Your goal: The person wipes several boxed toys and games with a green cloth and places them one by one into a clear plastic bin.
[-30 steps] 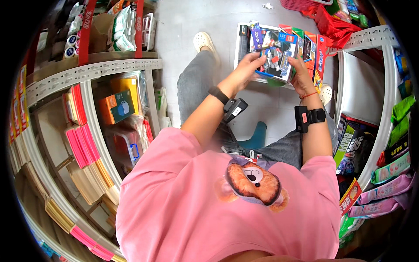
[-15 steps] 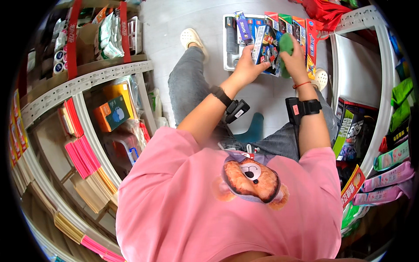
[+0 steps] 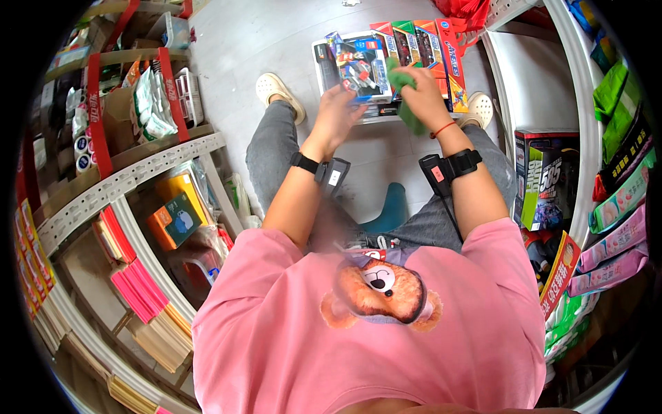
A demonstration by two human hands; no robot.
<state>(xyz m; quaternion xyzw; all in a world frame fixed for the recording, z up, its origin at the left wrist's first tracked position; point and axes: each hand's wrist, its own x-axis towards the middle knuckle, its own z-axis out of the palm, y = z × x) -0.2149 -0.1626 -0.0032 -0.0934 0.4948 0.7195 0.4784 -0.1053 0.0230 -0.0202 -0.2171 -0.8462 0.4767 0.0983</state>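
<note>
My left hand (image 3: pixel 334 116) grips the lower left corner of a small toy box (image 3: pixel 364 73) with colourful vehicle pictures on its front, tilted so the front faces up. A green cloth (image 3: pixel 412 119) is bunched in my right hand (image 3: pixel 426 98), its top end beside the box's right edge and the rest hanging down. Below and beyond my hands, a group of packaged toys includes upright red and green boxes (image 3: pixel 407 36) and a tall red-orange box (image 3: pixel 452 65) at the right. At the left lies a white-edged package with a dark grey item (image 3: pixel 326 61).
White metal shelving (image 3: pixel 131 165) with paper stacks and packets runs along my left. On the right, a shelf frame (image 3: pixel 598 103) bears hanging packets, near a large dark toy box (image 3: pixel 545 181). A teal object (image 3: pixel 387 209) stands between my legs on the grey floor.
The toy box has turned from a steep tilt to face more upward. My right hand and the cloth have moved slightly away from it. The whole view has shifted a little.
</note>
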